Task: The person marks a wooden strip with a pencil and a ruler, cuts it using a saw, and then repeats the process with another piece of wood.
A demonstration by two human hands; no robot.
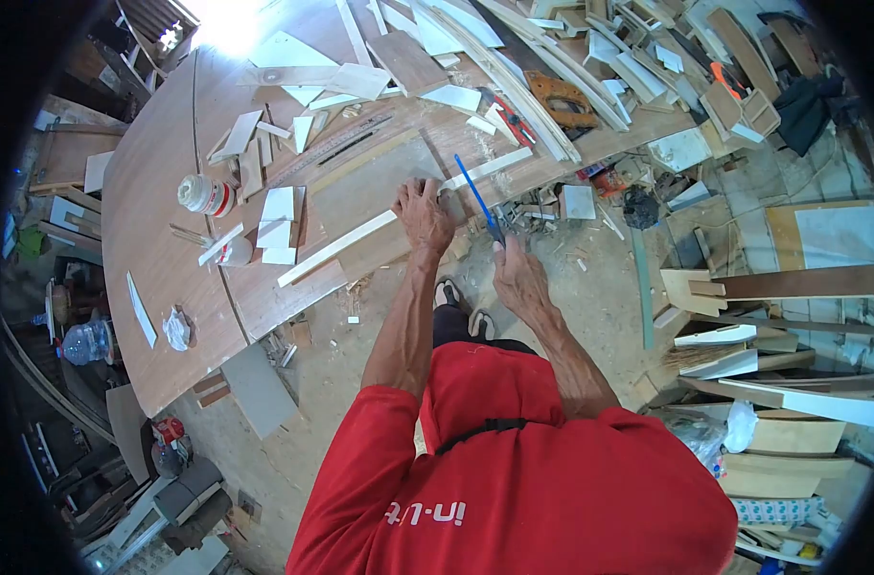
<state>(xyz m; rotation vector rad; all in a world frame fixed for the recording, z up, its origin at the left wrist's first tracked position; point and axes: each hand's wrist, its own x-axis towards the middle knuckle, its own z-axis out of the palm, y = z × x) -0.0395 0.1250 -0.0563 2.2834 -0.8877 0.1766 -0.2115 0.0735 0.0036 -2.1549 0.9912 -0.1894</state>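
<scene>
A long pale wooden strip (pixel 336 249) lies across the near edge of the workbench, running from lower left to upper right. My left hand (pixel 424 218) presses down over its middle, fingers bent around it, hiding that part. The strip's right end (pixel 499 167) shows beyond the hand. To the right, my right hand (pixel 521 280) is closed around the dark handle of a narrow blue saw, seen nearly edge-on. The saw's blue length (pixel 473 190) points up and away, overlapping the strip in this view. Under the strip lies a flat grey-brown board (pixel 375 182).
The workbench (pixel 159 125) carries offcuts (pixel 274 225), a white jar (pixel 205 195), a glue bottle (pixel 234 251) and a crumpled wad (pixel 176 328). Long strips, a wooden-handled saw (pixel 560 101) and scrap fill its right side. Planks (pixel 792 286) are stacked at right; scraps litter the floor.
</scene>
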